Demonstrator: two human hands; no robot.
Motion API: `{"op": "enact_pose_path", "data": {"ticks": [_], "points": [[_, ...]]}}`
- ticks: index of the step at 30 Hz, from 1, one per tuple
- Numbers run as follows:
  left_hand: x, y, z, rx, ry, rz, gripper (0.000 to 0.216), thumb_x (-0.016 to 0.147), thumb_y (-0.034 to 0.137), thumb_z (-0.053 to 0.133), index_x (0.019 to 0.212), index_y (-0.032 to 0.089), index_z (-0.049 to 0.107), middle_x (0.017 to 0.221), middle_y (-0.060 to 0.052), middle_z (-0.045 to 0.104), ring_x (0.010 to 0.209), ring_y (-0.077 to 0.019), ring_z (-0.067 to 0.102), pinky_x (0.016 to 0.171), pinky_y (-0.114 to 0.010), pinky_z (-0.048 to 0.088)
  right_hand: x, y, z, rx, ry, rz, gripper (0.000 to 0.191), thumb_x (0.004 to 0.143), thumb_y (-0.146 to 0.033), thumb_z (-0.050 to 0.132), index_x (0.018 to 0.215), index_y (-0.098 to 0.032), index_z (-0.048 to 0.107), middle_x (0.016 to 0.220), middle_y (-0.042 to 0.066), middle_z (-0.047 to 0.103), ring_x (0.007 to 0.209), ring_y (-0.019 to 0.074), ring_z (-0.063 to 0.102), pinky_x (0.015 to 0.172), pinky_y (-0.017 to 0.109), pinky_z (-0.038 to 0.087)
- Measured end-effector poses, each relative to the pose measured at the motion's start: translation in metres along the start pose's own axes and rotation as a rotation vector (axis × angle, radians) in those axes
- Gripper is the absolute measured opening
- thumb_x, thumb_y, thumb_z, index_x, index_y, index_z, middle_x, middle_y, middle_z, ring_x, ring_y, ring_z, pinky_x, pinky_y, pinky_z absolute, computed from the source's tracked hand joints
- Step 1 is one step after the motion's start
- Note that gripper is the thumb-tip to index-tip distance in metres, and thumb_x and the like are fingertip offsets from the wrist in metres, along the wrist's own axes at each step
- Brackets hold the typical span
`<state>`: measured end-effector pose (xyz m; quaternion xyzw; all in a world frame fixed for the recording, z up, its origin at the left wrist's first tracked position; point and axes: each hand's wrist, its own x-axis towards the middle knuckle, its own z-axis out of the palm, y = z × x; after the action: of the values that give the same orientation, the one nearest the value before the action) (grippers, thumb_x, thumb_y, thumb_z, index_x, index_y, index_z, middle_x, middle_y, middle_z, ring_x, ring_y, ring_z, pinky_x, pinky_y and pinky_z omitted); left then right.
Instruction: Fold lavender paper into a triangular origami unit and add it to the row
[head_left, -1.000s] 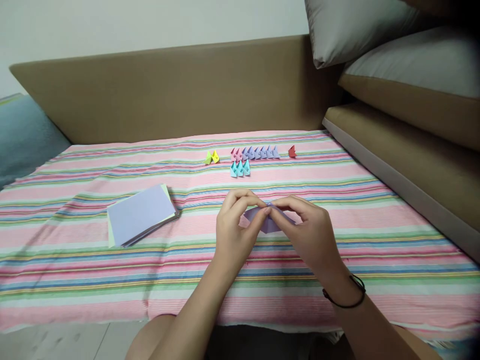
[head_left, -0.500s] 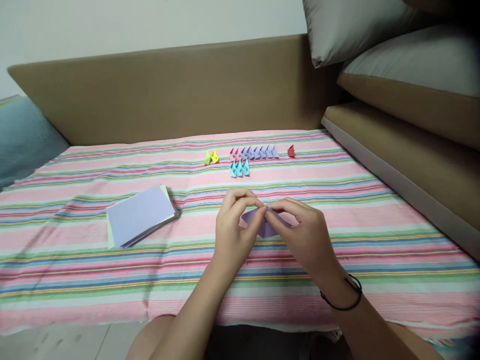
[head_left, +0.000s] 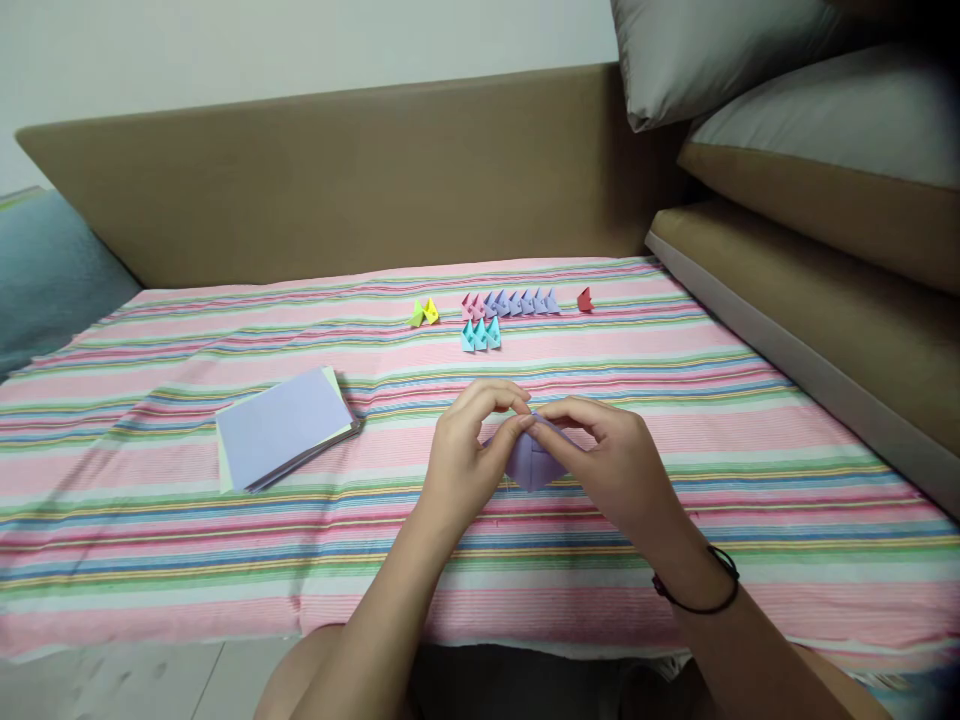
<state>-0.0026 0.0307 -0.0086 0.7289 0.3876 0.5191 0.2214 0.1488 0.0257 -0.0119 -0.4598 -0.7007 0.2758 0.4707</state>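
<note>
Between my hands is a purple sheet of origami paper (head_left: 531, 468), partly folded, with a crease down its middle. My left hand (head_left: 480, 430) pinches its top edge from the left, thumb and fingertips together. From the other side my right hand (head_left: 600, 440) pinches the same edge, the two thumbs nearly touching. Fingers cover the paper's upper part and sides. Beyond the hands stand small folded paper pieces: a row of pink and purple ones (head_left: 514, 303), cyan ones (head_left: 481, 335), a yellow-green pair (head_left: 424, 312) and a red one (head_left: 585, 299).
A stack of paper sheets (head_left: 285, 425), purple on top, lies to the left on the striped cloth (head_left: 225, 545). The brown sofa back (head_left: 360, 185) rises behind. Stacked cushions (head_left: 817, 260) border the right, and a blue-grey cushion (head_left: 56, 270) sits at far left.
The purple paper's lower part now hangs further down and looks rounder, with its crease showing more. Both hands keep their pinch in almost the same place.
</note>
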Motion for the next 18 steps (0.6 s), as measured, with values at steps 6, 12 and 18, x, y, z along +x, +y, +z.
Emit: {"op": "enact_pose_path", "data": {"ticks": [6,12,18], "points": [[-0.0020,0.0007,-0.0007,-0.023,-0.040,-0.054,0.005,0.084,0.016,0.056,0.081,0.017,0.059,0.082,-0.004,0.062,0.080,-0.0150,0.058,0.074,-0.029,0.047,0.0006,-0.0004,-0.0018,0.026,-0.041,0.009,0.009,0.082,-0.024,0.062,0.082,-0.021,0.070,0.082,0.000,0.072,0.078,0.0160,0.065,0.072,0.027,0.049],[-0.0046,0.0016,0.0022,0.102,-0.026,0.032,0.006,0.085,0.013,0.053,0.080,0.018,0.055,0.080,-0.003,0.059,0.079,-0.0141,0.055,0.072,-0.028,0.045,0.0000,-0.0024,-0.0021,-0.024,-0.047,-0.016,0.009,0.081,-0.019,0.061,0.079,-0.020,0.070,0.079,0.000,0.071,0.076,0.0157,0.065,0.070,0.026,0.048],[-0.0061,-0.0020,0.0053,0.135,-0.032,0.008,0.006,0.084,0.014,0.052,0.081,0.018,0.053,0.080,-0.002,0.058,0.078,-0.0139,0.054,0.072,-0.028,0.045,0.0005,-0.0024,-0.0008,-0.046,-0.047,-0.032,0.012,0.081,-0.016,0.059,0.078,-0.019,0.070,0.077,0.001,0.071,0.075,0.0156,0.064,0.069,0.026,0.047]]}}
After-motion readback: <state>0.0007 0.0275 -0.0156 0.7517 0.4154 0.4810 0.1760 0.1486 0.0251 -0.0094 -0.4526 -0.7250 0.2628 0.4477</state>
